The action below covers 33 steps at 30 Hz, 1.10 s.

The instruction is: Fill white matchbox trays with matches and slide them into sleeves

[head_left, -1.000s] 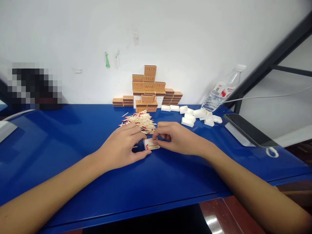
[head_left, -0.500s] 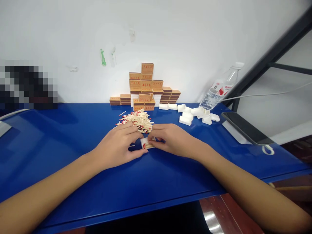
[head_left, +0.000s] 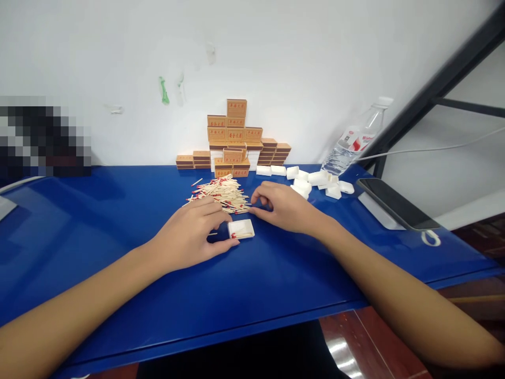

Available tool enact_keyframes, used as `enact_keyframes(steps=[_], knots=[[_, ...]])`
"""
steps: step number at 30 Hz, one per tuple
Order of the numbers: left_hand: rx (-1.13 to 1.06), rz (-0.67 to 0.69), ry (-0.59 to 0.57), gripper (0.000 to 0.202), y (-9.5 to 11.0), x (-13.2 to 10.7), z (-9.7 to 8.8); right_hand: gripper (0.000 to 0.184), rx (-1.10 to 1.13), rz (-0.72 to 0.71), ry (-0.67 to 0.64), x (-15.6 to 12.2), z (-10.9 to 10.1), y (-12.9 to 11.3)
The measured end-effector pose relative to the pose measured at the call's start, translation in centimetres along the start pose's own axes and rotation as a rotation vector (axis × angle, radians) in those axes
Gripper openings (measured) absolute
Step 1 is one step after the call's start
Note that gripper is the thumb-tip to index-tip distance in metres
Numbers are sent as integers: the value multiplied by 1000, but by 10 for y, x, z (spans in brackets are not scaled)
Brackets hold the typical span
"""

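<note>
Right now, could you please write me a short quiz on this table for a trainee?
1. True or false: the phone lies left of the stack of matchboxes.
2. What lies in the small white tray by the left hand? A) matches B) coins C) nothing
3. Which hand is nearer the heap of empty white trays?
Key: 1. False: the phone lies right of the stack of matchboxes. 2. A, matches. 3. The right hand.
</note>
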<state>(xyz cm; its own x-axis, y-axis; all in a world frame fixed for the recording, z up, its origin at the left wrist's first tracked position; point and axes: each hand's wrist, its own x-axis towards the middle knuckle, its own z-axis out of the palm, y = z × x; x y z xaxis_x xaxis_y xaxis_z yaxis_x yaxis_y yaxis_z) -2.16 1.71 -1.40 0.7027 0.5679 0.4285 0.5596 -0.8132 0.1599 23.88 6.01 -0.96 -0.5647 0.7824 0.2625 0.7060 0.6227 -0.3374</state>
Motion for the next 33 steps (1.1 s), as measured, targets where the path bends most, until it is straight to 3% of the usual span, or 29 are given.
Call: enact_keyframes(steps=[10,17,21,33], knots=[[27,-44,-37,27,-2,0,0,16,49,-41,-170,-4,-4,9],[19,-48,-30,26,-2,-1,3,18,166,-66,-111,-7,-17,-9],[22,-54,-39,28,-3,-1,3,17,182,-138,-197,-9,-15,-21],[-10,-59,-48,30,-2,0,1,13,93,-137,-182,-13,-16,-22]])
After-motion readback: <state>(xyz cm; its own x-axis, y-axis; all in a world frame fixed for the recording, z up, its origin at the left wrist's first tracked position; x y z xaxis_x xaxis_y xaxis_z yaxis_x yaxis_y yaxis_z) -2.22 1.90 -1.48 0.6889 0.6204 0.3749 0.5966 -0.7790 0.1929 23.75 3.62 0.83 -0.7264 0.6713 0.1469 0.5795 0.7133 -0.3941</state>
